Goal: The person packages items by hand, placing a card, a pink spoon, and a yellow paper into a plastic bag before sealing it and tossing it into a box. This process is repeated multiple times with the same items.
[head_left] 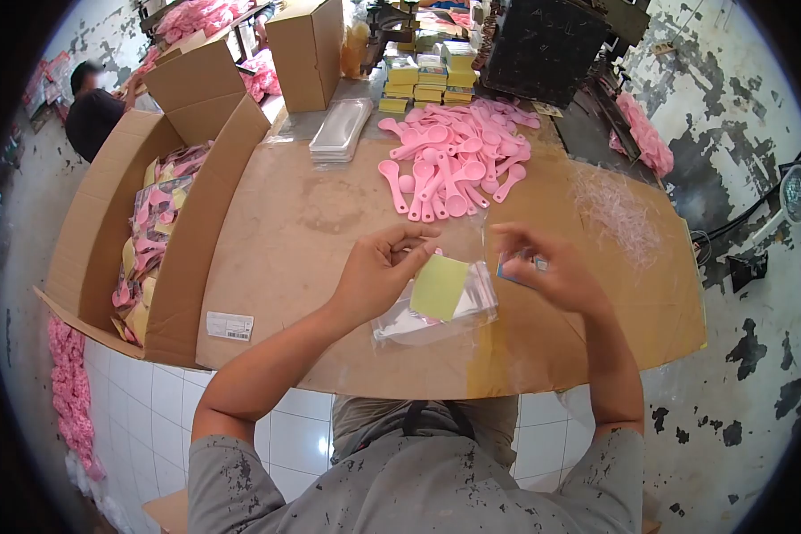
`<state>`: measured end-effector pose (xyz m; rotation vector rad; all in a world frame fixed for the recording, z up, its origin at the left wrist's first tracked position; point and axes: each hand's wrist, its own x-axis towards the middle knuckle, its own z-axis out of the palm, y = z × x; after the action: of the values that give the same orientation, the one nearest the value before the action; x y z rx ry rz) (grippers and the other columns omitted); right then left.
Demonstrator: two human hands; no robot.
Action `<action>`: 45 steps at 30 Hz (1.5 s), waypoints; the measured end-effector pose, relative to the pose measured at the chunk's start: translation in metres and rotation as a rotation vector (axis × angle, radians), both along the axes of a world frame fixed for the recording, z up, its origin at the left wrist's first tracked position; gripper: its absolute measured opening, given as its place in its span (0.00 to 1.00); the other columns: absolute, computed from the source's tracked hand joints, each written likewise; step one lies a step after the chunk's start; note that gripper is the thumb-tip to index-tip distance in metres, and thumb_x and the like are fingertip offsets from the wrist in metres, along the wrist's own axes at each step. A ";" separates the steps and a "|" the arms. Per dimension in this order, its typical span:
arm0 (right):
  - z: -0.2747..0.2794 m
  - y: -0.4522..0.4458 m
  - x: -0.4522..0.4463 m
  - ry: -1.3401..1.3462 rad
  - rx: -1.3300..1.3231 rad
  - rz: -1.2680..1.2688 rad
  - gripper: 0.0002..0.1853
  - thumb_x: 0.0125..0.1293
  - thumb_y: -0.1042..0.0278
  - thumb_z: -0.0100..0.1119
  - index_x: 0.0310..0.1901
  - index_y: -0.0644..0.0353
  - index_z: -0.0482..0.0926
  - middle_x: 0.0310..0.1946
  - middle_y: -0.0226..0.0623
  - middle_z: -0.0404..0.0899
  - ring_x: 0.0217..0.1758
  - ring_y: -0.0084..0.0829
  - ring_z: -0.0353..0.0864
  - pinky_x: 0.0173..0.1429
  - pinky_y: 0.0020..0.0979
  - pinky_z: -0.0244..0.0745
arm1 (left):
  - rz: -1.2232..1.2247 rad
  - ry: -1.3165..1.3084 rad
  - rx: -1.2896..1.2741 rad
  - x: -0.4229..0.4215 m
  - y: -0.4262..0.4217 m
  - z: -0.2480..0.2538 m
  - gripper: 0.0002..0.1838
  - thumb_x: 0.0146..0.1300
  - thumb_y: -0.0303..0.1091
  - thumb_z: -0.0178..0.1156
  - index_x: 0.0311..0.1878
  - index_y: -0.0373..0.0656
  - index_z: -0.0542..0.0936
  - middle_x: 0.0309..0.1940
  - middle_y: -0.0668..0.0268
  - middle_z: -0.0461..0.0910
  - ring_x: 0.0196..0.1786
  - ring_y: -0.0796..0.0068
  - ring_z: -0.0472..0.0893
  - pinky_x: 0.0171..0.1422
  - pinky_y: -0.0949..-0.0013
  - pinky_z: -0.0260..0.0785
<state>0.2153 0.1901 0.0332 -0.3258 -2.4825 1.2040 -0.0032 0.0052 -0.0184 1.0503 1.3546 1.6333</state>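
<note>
Near the table's front middle, my left hand (384,267) pinches the top of a yellow-green card (440,287). Under the card lie clear plastic bags (481,304), spread on the cardboard tabletop. To the right of the card, my right hand (547,265) is raised with curled fingers, slightly blurred. A small blue printed piece (517,271) shows under its fingers; whether they grip it I cannot tell. Beyond both hands, pink spoons (458,151) lie in a heap.
At the left stands an open carton (171,307) of packed pink spoons. Stacked clear bags (340,132), card stacks (430,78) and a dark metal box (543,49) are at the back. Plastic shreds (616,214) lie right. A person (93,111) is at far left.
</note>
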 end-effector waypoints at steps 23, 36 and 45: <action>-0.038 0.000 -0.038 0.193 -0.451 0.084 0.07 0.71 0.80 0.63 0.48 0.68 0.87 0.45 0.34 0.83 0.45 0.21 0.80 0.50 0.25 0.76 | -0.122 0.202 0.078 -0.014 -0.002 0.000 0.13 0.78 0.25 0.58 0.59 0.32 0.84 0.53 0.58 0.88 0.52 0.75 0.87 0.56 0.69 0.84; -0.041 0.001 -0.037 0.100 -0.435 0.057 0.08 0.71 0.80 0.65 0.49 0.69 0.88 0.45 0.33 0.86 0.47 0.20 0.84 0.52 0.25 0.80 | -0.145 0.024 -0.112 -0.014 0.003 -0.003 0.15 0.76 0.29 0.64 0.60 0.31 0.83 0.50 0.59 0.89 0.49 0.77 0.88 0.56 0.73 0.82; -0.050 0.005 -0.038 0.124 -0.410 0.080 0.14 0.73 0.79 0.63 0.58 0.70 0.83 0.47 0.34 0.86 0.50 0.22 0.85 0.56 0.26 0.81 | -0.142 0.045 -0.116 -0.014 0.005 -0.004 0.15 0.75 0.26 0.64 0.62 0.32 0.82 0.49 0.60 0.89 0.50 0.77 0.88 0.56 0.73 0.82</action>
<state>0.1775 0.1947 -0.0173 -0.2485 -2.1493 1.7120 -0.0175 0.0098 -0.0222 1.0933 1.3551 1.4190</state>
